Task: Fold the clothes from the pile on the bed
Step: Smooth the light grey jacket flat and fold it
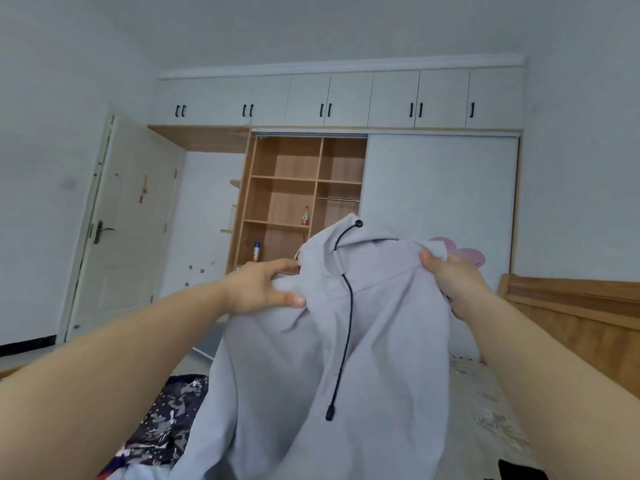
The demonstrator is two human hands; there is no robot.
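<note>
So, hoodie [346, 341]: grey, held up mid-frame, black drawcord [347, 327] dangling.
left hand [258, 289]: fingers pinching its left shoulder.
right hand [453, 282]: fingers curled, gripping right shoulder.

No text can be read; the label on the bottle [304, 215] above the left hand [263, 287] is too blurred.

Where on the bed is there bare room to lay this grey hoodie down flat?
Bare sheet shows at the right, between the grey hoodie and the wooden bed frame. The left is crowded by a dark patterned garment. The hoodie hides the middle.
</note>
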